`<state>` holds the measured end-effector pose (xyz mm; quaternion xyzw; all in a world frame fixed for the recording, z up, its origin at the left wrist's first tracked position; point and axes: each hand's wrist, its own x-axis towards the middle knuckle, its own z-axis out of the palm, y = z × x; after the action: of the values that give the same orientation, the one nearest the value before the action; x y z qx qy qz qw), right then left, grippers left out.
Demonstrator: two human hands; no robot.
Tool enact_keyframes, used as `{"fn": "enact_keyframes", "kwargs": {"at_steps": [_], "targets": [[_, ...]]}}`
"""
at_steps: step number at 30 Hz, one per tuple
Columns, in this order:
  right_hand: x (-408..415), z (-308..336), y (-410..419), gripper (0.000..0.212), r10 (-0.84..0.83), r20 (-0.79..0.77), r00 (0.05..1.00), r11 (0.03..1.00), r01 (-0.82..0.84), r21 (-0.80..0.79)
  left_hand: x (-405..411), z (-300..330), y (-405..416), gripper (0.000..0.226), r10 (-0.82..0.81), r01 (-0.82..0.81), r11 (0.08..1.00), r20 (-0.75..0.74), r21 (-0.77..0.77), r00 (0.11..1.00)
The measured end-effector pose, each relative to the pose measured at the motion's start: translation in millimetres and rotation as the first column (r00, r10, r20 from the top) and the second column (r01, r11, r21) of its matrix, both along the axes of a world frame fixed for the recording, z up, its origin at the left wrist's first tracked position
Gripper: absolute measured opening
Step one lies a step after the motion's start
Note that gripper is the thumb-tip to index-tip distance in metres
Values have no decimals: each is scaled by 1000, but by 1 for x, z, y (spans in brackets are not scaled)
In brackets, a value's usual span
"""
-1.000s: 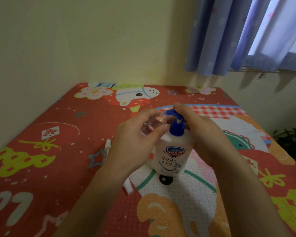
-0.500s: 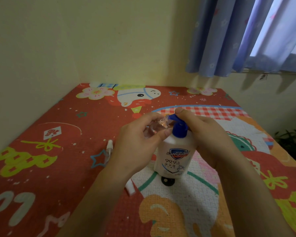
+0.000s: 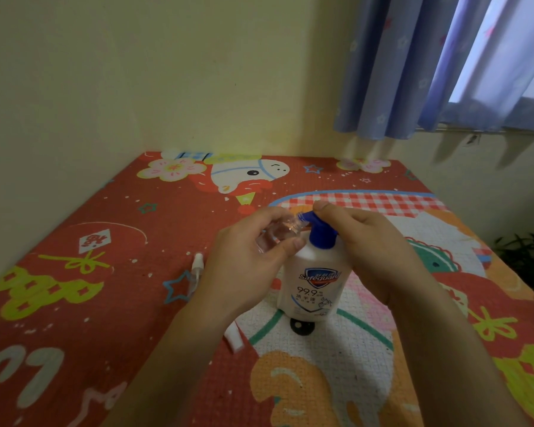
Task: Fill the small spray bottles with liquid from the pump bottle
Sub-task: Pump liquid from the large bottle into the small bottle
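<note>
A white pump bottle (image 3: 316,282) with a blue pump head stands upright on the patterned mat (image 3: 74,257). My left hand (image 3: 247,263) grips a small clear spray bottle (image 3: 275,235), tilted with its open neck against the blue spout. My right hand (image 3: 370,241) rests over the pump head, with a finger on top of it. A second small spray bottle (image 3: 195,272) with a white sprayer lies on the mat to the left, partly hidden by my left wrist. A small white cap (image 3: 235,335) lies below my left forearm.
A small black round thing (image 3: 301,326) lies on the mat just in front of the pump bottle. Yellow walls close the far and left sides. Blue curtains (image 3: 413,66) hang at the upper right, and a dark plant (image 3: 527,257) stands beyond the mat's right edge.
The pump head has sunk lower under my right finger. Both hands stay in place, the small bottle still held at the spout.
</note>
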<state>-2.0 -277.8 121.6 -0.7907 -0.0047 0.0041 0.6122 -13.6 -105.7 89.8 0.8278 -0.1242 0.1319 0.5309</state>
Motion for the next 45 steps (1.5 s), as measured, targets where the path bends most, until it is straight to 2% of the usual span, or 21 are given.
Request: {"fn": "enact_keyframes", "kwargs": {"at_steps": [11,16,23,37,45], "targets": [[0,-2,0,42,62,-32,998,998,-62,12,-1,6,-2,27,-44,44,999,26,-8,999],[0,-2,2,56,34,-73,997,999,-30,44,-1,6,-1,25,-19,19,1000,41,-15,999],[-1,1,4,40,-38,-66,997,998,41,50,-1,6,-3,22,-16,17,1000,65,-22,998],[6,-4,-5,65,107,-100,989,993,-102,57,0,4,-3,26,16,-20,999,121,32,992],[7,-8,-2,54,56,-92,994,994,-47,95,3,1,-1,27,20,-23,999,110,26,994]]}}
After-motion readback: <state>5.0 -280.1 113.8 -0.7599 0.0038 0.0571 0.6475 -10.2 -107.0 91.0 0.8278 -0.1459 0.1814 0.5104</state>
